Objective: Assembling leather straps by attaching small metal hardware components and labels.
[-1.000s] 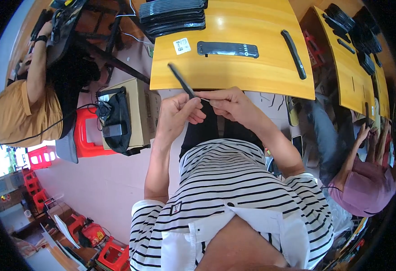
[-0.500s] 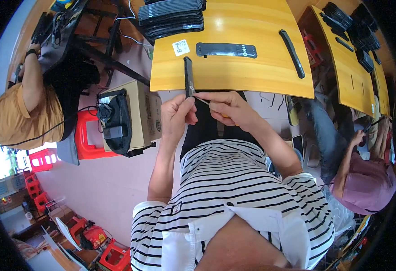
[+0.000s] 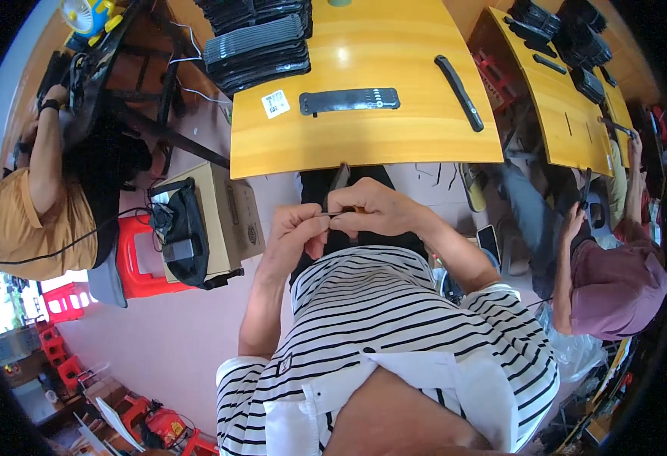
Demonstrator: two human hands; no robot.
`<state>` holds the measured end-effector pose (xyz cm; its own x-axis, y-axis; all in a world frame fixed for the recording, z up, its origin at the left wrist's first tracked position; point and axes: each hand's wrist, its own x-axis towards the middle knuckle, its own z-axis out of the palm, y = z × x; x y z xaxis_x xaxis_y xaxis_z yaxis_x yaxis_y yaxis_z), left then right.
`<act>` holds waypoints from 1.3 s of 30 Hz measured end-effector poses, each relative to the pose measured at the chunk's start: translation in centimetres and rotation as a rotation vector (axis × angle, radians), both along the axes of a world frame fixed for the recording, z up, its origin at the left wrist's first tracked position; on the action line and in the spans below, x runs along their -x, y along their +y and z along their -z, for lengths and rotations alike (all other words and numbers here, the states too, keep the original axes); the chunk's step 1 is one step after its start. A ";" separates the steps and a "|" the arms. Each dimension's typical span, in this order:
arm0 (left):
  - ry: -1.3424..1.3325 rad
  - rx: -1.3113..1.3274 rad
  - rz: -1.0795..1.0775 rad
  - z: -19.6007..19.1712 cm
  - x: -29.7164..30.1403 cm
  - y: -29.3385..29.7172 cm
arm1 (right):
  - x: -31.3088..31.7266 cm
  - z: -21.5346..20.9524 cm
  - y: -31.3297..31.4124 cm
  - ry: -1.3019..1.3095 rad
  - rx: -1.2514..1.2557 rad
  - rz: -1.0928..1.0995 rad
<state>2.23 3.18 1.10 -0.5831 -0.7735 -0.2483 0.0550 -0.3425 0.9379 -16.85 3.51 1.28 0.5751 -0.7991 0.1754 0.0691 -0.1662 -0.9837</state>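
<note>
In front of the near table edge, my two hands meet at the fingertips, both closed. My left hand (image 3: 289,234) pinches a narrow black strip, whose upper end (image 3: 340,177) shows behind my right hand; the rest is hidden by fingers. My right hand (image 3: 377,207) is curled round a thin tool, of which a slim shaft (image 3: 330,214) shows between the fingertips; its kind is unclear. On the yellow wooden table (image 3: 379,143) lie a flat black strap (image 3: 349,100) with a row of pale marks, a white label (image 3: 276,104) and another black strap (image 3: 459,93).
A tall stack of black straps (image 3: 261,55) stands at the table's far left. Left of me, a black bag (image 3: 185,235) rests against a cardboard box (image 3: 231,220) beside a red stool (image 3: 142,254). Co-workers sit on both sides; the right one (image 3: 619,285) holds black strips near another table (image 3: 562,114).
Both hands have moved down, away from the table edge and nearer my body. The black strip, which stood out over the table, is now mostly behind my right hand. My view has shifted.
</note>
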 end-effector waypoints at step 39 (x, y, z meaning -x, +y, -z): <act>0.063 -0.143 0.108 0.4 1.1 1.1 | 18.0 0.1 -8.0 -1.137 -0.709 0.920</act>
<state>1.14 4.29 0.72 -0.6789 -0.6650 -0.3113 0.0680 -0.4791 0.8751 -34.80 -4.51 1.19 -0.2791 -0.8818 -0.3801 0.9128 -0.1207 -0.3902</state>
